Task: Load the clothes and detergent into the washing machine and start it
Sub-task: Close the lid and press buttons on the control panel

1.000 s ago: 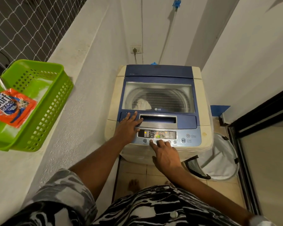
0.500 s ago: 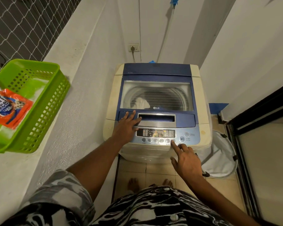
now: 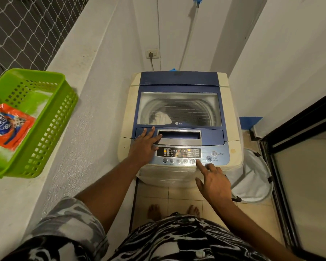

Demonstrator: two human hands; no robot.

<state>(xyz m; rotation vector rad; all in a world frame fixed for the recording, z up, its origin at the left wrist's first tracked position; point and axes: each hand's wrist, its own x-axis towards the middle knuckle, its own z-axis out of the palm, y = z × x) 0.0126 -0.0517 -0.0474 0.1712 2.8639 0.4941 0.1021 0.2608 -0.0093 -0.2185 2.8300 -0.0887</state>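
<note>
1. White walls hem in the washing machine [image 3: 231, 147]; on the ledge [image 3: 6, 194] to our left, a green basket [image 3: 51, 132] holds the detergent packet [image 3: 8, 125].
2. Our left hand [image 3: 143, 146] lies flat and released on the closed lid [image 3: 211, 136]; clothes [image 3: 161, 117] show through its window.
3. Our right hand [image 3: 213, 183] grasps nothing, its index finger touching the last small button; the start/pause button [image 3: 208, 159] lies just right of it, nearer this hand.

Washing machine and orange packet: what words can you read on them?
"LG": on the washing machine lid.
"POWER": beside the power button.
"START PAUSE": beside the start button.
"urf excel": on the orange detergent packet, cut at the frame edge.
Display panel and labels under the small buttons: too small to read.
</note>
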